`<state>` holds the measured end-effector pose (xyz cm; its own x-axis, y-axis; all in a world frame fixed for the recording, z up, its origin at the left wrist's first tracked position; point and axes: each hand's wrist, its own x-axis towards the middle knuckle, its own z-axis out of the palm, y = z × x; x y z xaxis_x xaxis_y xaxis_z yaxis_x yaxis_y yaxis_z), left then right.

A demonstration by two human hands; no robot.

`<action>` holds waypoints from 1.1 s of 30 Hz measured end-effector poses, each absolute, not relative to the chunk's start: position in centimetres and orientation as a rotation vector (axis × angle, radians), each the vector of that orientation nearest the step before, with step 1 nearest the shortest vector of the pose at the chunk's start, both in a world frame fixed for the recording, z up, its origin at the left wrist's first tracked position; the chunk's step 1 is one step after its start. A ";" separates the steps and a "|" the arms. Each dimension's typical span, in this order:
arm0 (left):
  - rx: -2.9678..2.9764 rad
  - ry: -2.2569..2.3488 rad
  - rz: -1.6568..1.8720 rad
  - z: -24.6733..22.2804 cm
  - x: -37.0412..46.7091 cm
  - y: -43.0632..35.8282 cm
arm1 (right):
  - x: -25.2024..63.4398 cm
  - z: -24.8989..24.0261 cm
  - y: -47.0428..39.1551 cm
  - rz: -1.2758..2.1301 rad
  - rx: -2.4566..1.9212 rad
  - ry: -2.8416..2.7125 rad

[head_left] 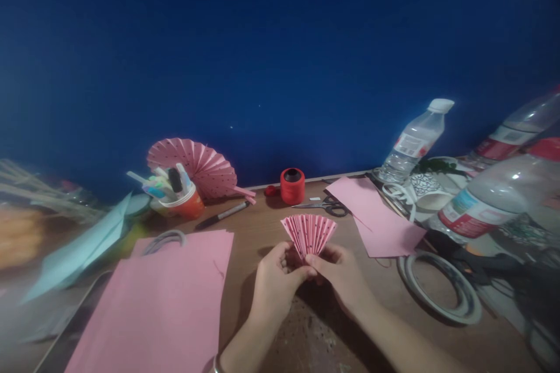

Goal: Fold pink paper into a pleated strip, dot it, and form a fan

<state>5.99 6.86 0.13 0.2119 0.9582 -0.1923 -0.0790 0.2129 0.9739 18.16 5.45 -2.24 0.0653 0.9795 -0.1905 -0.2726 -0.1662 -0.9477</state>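
Observation:
A small pleated pink paper fan [308, 232] with dark dots stands spread above the middle of the table. Both hands pinch its narrow lower end. My left hand [282, 274] is closed at the fan's left side, its thumb pointing right to the base. From the right, my right hand [340, 273] is closed with its thumb over the front of the folds. The fingertips behind the base are partly hidden. A larger dotted pink fan [196, 166] leans at the back wall, behind a cup of pens [186, 204].
Pink sheets [161, 303] lie left, another pink paper [376, 215] right. Scissors [332, 207], a red thread spool [292, 186] and a marker [223, 215] are at the back. Bottles [413, 143] and a cable coil [441, 288] stand or lie right, before the blue wall [280, 58].

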 end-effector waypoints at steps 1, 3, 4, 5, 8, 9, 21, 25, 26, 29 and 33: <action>1.079 1.074 0.957 0.1 6.0 6.8 | 18.2 -2.2 5.5 1.389 -1.176 -0.850; 1.080 1.068 0.958 0.0 5.9 6.8 | 18.2 -2.2 5.5 1.391 -1.169 -0.854; 1.082 1.065 0.957 -0.1 5.9 6.8 | 18.2 -2.1 5.5 1.394 -1.164 -0.857; 1.085 1.064 0.956 -0.1 5.8 6.8 | 18.2 -2.1 5.5 1.400 -1.159 -0.857; 1.109 1.068 0.946 -0.1 5.8 6.8 | 18.2 -2.1 5.5 1.423 -1.168 -0.852; 1.119 1.069 0.942 -0.1 5.8 6.8 | 18.2 -2.0 5.5 1.429 -1.175 -0.850; 1.728 1.208 0.763 0.7 5.1 6.8 | 18.6 -1.7 5.8 1.477 -1.223 -0.865; 1.986 1.173 0.638 1.4 5.1 6.6 | 18.8 -1.6 5.9 1.484 -1.243 -0.894; 2.021 1.166 0.608 1.5 5.1 6.4 | 18.9 -1.6 5.9 1.475 -1.234 -0.922; 2.076 1.147 0.577 1.5 5.2 6.2 | 18.9 -1.6 5.9 1.433 -1.247 -1.004; 2.054 1.065 0.658 1.6 5.4 6.3 | 19.0 -1.7 5.9 1.347 -1.270 -1.030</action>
